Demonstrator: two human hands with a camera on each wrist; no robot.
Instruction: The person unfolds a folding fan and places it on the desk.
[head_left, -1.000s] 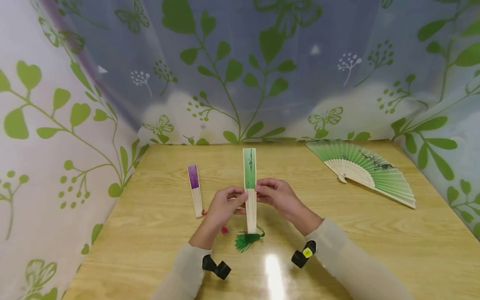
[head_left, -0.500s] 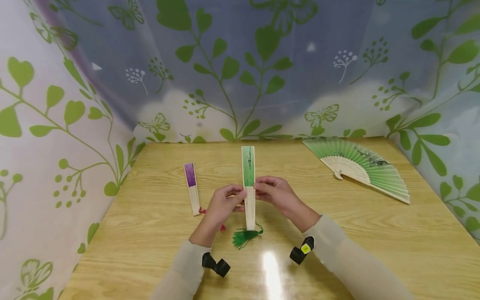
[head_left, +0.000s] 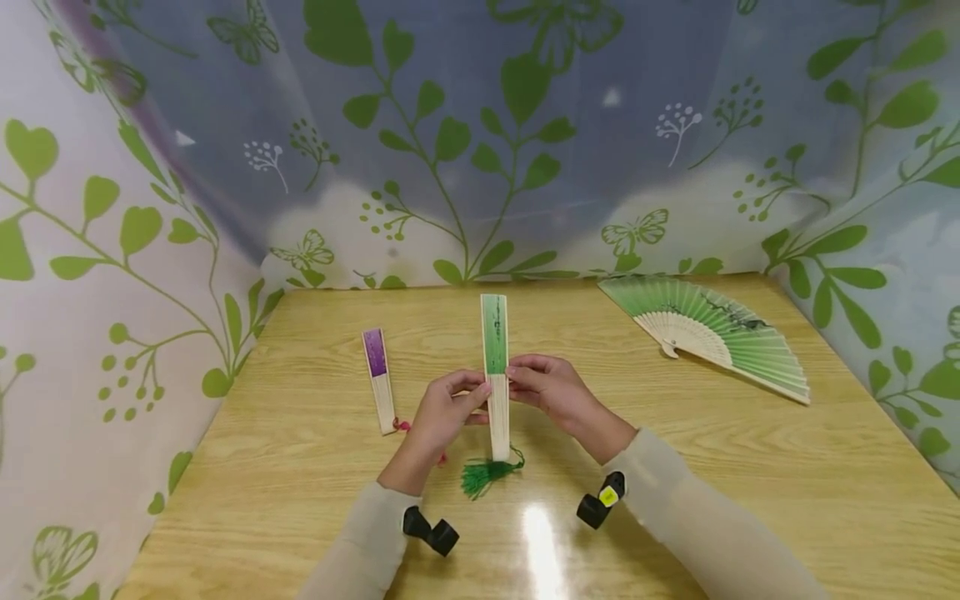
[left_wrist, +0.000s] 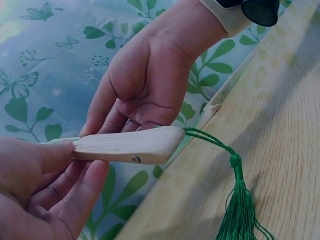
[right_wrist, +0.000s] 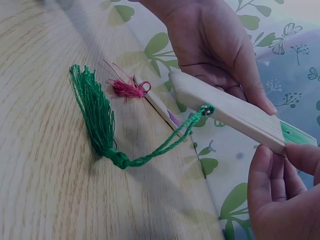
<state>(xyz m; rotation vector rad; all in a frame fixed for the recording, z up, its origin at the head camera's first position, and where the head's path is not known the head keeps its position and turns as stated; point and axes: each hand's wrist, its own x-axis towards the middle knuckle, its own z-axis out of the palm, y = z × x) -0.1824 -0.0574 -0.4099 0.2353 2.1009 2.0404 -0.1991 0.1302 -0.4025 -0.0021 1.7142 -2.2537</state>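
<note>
Between both hands a folded green hand fan (head_left: 497, 367) is held up above the table, its green end pointing away and its pale ribs nearer. My left hand (head_left: 446, 412) pinches its left edge with thumb and fingers. On the opposite edge my right hand (head_left: 558, 392) pinches near where the green meets the ribs. From the fan's rivet end hangs a green tassel (right_wrist: 95, 112); the rivet (left_wrist: 136, 158) shows in the left wrist view. Left of the hands lies a folded purple fan (head_left: 378, 379) with a red tassel (right_wrist: 131, 89), partly hidden by my left hand in the head view.
At the back right of the wooden table (head_left: 675, 483) lies a spread green fan (head_left: 720, 333) with a dark branch print. Leaf-patterned cloth (head_left: 555, 208) stands around the table's back and sides.
The head view has shifted slightly, so everything sits a little further left in it. Both hands keep their hold on the folded green fan, with no other visible change.
</note>
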